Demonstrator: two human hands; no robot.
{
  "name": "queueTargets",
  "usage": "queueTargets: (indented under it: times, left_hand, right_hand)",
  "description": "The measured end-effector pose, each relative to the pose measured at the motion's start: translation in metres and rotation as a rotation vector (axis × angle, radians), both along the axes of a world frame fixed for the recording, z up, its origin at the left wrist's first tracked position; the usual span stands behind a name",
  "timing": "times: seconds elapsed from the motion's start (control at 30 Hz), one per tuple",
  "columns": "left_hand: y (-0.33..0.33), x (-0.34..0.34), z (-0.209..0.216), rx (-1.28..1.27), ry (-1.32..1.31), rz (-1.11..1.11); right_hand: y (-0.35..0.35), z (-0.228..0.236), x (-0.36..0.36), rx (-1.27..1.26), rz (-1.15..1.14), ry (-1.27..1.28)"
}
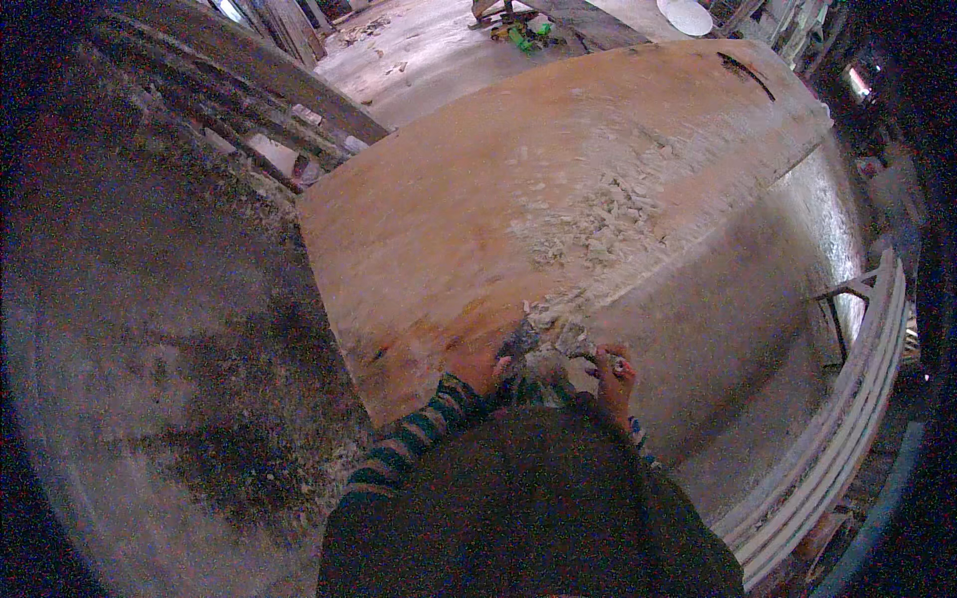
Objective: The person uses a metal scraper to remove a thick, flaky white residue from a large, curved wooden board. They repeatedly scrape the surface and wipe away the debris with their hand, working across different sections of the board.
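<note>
Low in the middle, my left hand [480, 370], with a striped sleeve behind it, is closed round a dark, flat blade like a scraper [520, 340]. Just to its right, my right hand [612, 377] grips a thin tool like a putty knife [580, 351], its end pointing left toward the scraper. Pale, lumpy paste or scrapings [554, 324] lie between and beyond the two tools. Both hands are over the near edge of a large plywood sheet [419, 219]. Blur hides the exact shape of each tool.
More pale flakes [608, 214] spread across the sheet's middle and right. Timber planks [289, 90] lean at the far left, above a dark-stained floor [199, 399]. On the right stand long curved strips [847, 439]. Green items [528, 38] lie on the floor beyond.
</note>
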State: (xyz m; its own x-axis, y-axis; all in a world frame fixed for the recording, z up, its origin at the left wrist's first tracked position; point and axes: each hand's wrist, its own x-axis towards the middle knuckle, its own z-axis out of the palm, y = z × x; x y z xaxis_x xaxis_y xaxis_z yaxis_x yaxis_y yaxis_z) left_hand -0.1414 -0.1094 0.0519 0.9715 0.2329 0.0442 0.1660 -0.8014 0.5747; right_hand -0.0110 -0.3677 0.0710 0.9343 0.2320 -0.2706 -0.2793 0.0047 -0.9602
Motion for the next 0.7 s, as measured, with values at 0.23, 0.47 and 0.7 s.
queueTargets:
  times: [0.23,0.47,0.7]
  left_hand:
    - [-0.028,-0.007,-0.019,-0.217,0.57,0.262]
    - [-0.036,-0.016,-0.029,-0.313,0.446,0.31]
    - [-0.017,0.002,-0.024,-0.236,-0.207,0.328]
  right_hand:
    - [-0.004,-0.009,0.0,0.039,-0.039,-0.018]
    - [-0.006,-0.017,0.003,0.082,-0.109,0.079]
    - [-0.008,-0.003,-0.007,0.138,-0.204,0.052]
